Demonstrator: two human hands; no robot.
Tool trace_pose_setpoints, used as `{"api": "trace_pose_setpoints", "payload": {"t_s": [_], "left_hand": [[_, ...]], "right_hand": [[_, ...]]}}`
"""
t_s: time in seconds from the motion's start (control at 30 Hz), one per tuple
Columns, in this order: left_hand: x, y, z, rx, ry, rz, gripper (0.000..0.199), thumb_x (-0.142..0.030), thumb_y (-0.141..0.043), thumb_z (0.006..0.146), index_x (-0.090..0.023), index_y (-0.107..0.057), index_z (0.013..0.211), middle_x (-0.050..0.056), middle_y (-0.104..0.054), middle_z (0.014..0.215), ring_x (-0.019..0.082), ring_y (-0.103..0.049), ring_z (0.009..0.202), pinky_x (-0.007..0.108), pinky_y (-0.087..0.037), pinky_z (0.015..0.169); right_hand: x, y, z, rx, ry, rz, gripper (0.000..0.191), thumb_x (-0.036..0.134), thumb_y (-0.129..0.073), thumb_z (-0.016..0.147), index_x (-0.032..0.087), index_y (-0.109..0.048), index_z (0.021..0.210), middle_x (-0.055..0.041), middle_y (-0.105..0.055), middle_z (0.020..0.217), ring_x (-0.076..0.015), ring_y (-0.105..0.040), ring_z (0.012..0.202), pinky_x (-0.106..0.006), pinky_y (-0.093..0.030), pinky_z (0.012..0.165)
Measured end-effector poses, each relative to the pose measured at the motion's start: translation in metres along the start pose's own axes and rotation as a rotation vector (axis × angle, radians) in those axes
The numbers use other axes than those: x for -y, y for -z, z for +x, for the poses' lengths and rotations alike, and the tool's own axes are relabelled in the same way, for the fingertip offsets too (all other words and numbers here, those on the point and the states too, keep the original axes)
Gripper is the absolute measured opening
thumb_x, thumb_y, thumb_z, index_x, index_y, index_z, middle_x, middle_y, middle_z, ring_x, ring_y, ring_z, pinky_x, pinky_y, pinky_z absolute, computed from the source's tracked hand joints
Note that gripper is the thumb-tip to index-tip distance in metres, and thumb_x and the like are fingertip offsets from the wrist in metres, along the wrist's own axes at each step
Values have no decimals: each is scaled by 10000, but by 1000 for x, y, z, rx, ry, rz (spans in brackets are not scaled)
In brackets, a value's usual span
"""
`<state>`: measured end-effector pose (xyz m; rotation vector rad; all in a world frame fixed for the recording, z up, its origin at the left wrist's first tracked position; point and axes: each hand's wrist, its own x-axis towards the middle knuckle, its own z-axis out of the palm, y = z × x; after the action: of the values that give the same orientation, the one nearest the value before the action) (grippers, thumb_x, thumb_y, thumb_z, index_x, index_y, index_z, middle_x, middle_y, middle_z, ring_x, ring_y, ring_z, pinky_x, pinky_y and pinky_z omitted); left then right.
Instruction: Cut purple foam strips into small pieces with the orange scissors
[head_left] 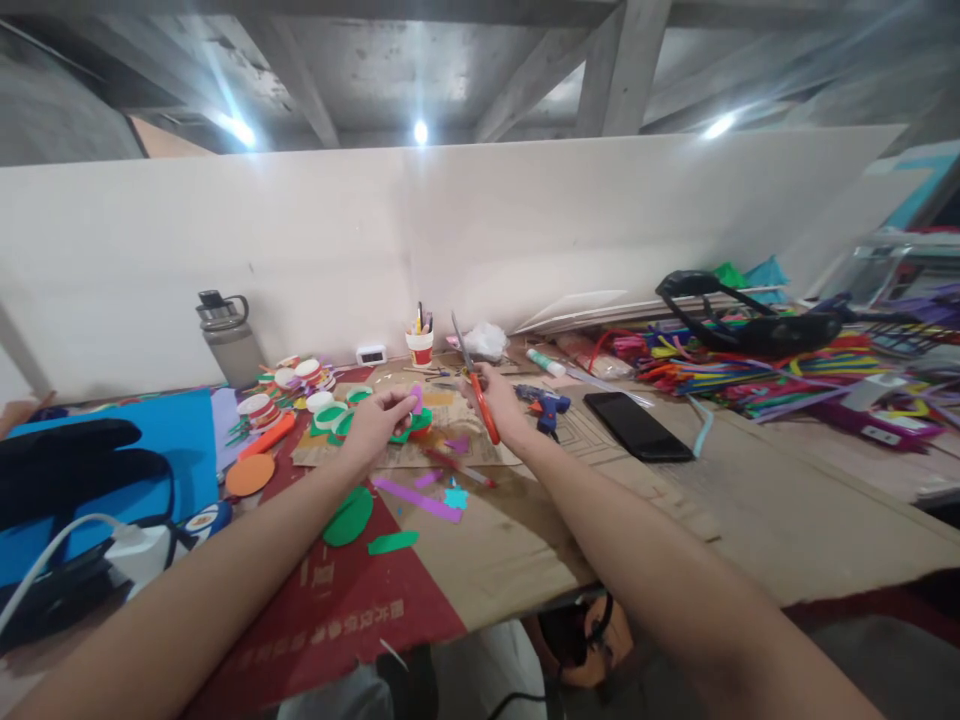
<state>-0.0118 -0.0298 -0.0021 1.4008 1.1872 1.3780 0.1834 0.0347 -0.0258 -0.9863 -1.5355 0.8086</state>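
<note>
L hand (386, 420), just left of frame ctr, has its thumb & fingers closed in a pinch on a purple paper piece (417, 398), held upright w/ its top end free, prob. so the edge stays exposed & fingertips stay clear of the blades. R hand (507, 405), right of ctr, is curled round the orange handles of scissors (483, 402), blades pointing up & slightly left, apart from the paper; can't tell if the blades are parted, nor exactly which fingers sit in the loops.

Green-and-white round pieces (334, 418) sit by the L hand, presumably grouped there for easy reach. Lower ctr: purple strip (417, 499), blue scrap (455, 497), green disc (349, 517) & green strip (393, 542) lie loose, likely offcuts & stock kept close to the work. Blue glue gun (551, 405) rests just beyond the R hand, seemingly parked handy but off the paper bits. Phone (637, 425) lies farther right, prob. to keep it out of the way. Pen cup (420, 348), upper ctr of the tabletop, keeps pens etc. upright near the white panel (480, 230).
</note>
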Motion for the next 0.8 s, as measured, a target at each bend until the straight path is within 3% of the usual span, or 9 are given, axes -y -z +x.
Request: {"api": "trace_pose_setpoints", "payload": {"t_s": [0.2,0.37,0.6,0.8], "left_hand": [[6,1,0,-26,-16,63,365,-459,-794,660,-152,-657,802,11,-607,594,97,-499,502,206,-332,456],[7,-3,17,16,-40,62,306,-401,-766,694,-158,-605,785,14,-610,595,89,-486,481,207,-332,457],[26,-7,36,-21,-118,60,274,-383,-731,726,-178,-564,800,-26,-571,587,84,-477,471,194,-321,442],[29,-11,29,-10,-140,69,298,-407,-750,723,-161,-680,876,20,-659,786,89,-537,616,197,-407,556]], "right_hand": [[-3,-2,1,11,12,-51,396,480,-690,755,206,-579,1018,-39,-664,859,-151,-582,652,-266,-468,563],[-3,1,1,18,-4,-138,384,469,-684,773,198,-594,1030,-45,-672,841,-169,-600,675,-289,-481,606],[3,20,8,50,-43,-427,362,405,-654,814,172,-628,1090,-74,-705,991,-194,-647,852,-298,-488,772],[8,27,5,125,-78,-756,348,343,-663,812,157,-656,1106,-132,-714,1053,-261,-658,956,-310,-471,810]]}}
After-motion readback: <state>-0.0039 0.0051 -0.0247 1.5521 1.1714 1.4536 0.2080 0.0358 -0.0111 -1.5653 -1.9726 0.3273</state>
